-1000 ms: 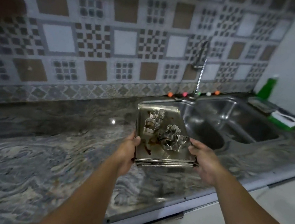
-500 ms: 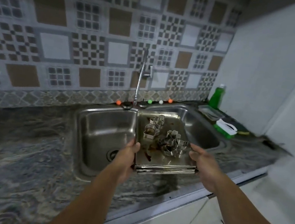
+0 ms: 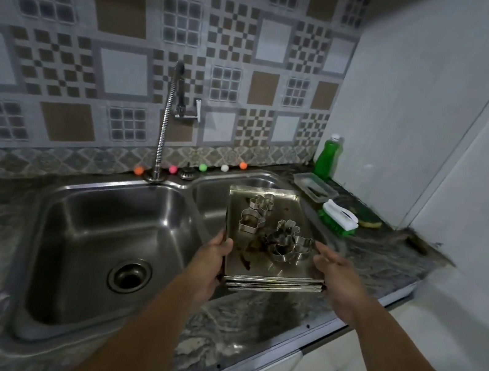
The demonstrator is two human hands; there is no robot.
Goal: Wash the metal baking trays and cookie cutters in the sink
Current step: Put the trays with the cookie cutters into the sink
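Gripping the stack of metal baking trays [image 3: 262,246] from both sides: left hand [image 3: 211,260] curls round the left edge w/ thumb on top, right hand [image 3: 336,273] holds the right edge, fingers bent along the rim. Stack is held in the air, roughly level, above the right basin of the double sink [image 3: 79,199] & its front rim. Several trays, edges fanned at the near corner. Top tray is shiny w/ dark brown smears. Cookie cutters [image 3: 280,236] sit loose on it: two near the back, a cluster on the right side.
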